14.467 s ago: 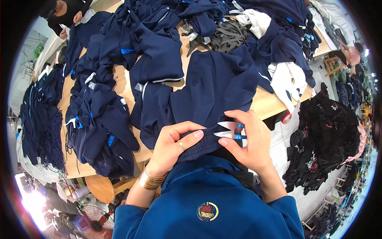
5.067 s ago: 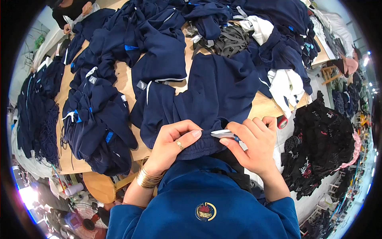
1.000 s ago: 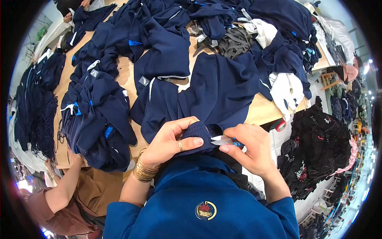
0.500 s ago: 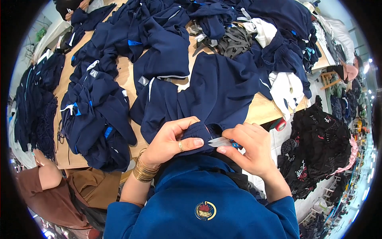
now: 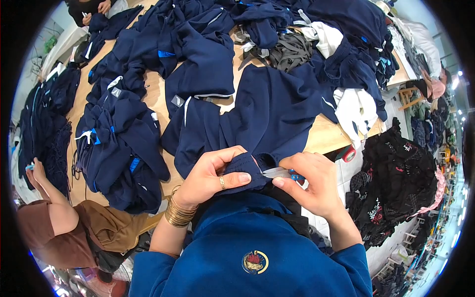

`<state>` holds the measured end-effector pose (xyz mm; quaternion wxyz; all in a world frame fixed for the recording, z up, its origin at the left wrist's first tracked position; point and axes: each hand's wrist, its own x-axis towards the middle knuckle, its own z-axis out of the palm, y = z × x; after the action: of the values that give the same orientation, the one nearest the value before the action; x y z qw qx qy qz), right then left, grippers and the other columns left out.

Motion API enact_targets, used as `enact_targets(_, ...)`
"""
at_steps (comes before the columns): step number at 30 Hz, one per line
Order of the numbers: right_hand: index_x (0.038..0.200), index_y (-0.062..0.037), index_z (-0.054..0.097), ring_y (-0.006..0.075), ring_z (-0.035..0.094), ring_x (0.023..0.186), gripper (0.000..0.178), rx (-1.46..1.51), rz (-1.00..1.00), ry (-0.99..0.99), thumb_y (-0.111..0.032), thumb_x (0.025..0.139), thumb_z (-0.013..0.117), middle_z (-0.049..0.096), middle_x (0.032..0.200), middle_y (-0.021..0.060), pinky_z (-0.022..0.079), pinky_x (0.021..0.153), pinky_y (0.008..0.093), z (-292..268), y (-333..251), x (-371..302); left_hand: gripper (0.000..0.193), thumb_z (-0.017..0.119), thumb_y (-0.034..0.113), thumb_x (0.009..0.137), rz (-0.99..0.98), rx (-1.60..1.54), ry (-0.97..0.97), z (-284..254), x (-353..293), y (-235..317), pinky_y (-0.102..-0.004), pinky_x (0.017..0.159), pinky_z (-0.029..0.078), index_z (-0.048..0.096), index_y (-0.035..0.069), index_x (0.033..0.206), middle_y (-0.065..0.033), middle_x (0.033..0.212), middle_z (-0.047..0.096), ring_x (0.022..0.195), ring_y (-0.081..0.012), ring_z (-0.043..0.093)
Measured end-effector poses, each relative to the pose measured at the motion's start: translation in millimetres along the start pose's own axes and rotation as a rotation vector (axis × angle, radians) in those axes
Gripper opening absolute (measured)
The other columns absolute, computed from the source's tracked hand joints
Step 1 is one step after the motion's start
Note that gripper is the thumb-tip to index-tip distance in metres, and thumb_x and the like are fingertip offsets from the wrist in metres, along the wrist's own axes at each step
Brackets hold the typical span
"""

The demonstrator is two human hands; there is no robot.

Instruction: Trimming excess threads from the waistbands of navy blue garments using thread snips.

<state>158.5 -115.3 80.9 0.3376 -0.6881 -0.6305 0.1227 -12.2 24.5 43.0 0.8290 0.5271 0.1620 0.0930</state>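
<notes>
A navy garment (image 5: pixel 277 109) is spread across the table, and its near end is gathered up in front of me. My left hand (image 5: pixel 213 180) pinches the stitched band (image 5: pixel 247 166) at that end, thumb on top and fingers behind. In my right hand (image 5: pixel 314 185) is a pair of thread snips (image 5: pixel 279 173) with silver blades and a blue handle partly hidden by my fingers. The blade tips point left and sit at the band's edge, close to my left thumb. Whether any thread lies between them is too small to tell.
Piles of navy garments (image 5: pixel 123 148) cover the wooden table (image 5: pixel 157 94). A heap of dark grey strips (image 5: pixel 292 52) and white cloth (image 5: pixel 355 111) lie among them. A black garment pile (image 5: pixel 383 193) is at right. A co-worker in brown (image 5: pixel 59 232) is close at left; another is far left.
The snips' blades, spread before, are now closer together at the band's edge. My left hand stays nearly still. The co-worker at left has shifted, with hands raised farther up.
</notes>
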Motion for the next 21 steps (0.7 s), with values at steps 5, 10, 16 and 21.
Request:
enact_targets(5,0.080,-0.0069,0.061,0.0183,0.054,0.056,0.022,0.100,0.039,-0.051,-0.027,0.075,0.069,0.059,0.067,0.0042,0.038,0.051,0.0291,2.6,-0.4,1.4,0.025,0.068,0.017,0.077,0.003,0.006,-0.009,1.3,-0.5,0.7,-0.0209,0.073,0.043,0.060,-0.003,0.091,-0.0045,0.090,0.056,0.079,-0.0105,0.054)
enact_targets(10,0.081,-0.0060,0.062,0.0191,0.056,0.056,0.022,0.109,0.027,-0.082,-0.026,0.075,0.068,0.061,0.068,0.0057,0.039,0.051,0.0297,3.1,-1.1,3.1,0.020,0.066,0.011,0.080,0.037,0.014,-0.057,-2.1,-0.5,-0.8,-0.0188,0.072,0.043,0.060,-0.001,0.096,-0.0001,0.086,0.055,0.078,-0.0061,0.052)
enact_targets(16,0.081,-0.0056,0.062,0.0202,0.057,0.057,0.021,0.139,0.010,-0.057,-0.025,0.075,0.068,0.061,0.069,0.0066,0.042,0.052,0.0298,4.5,-1.2,4.3,0.021,0.066,0.010,0.080,0.056,0.033,-0.082,-3.2,0.7,-0.9,-0.0191,0.072,0.043,0.059,-0.001,0.096,-0.0006,0.087,0.056,0.079,-0.0066,0.053)
enact_targets(21,0.081,-0.0060,0.062,0.0202,0.057,0.056,0.020,0.110,-0.016,-0.045,-0.024,0.074,0.069,0.061,0.067,0.0059,0.041,0.052,0.0299,3.6,-2.9,6.1,0.020,0.066,0.010,0.080,0.056,0.026,-0.077,-2.9,0.8,0.0,-0.0191,0.073,0.043,0.059,-0.001,0.095,-0.0007,0.086,0.056,0.079,-0.0065,0.053)
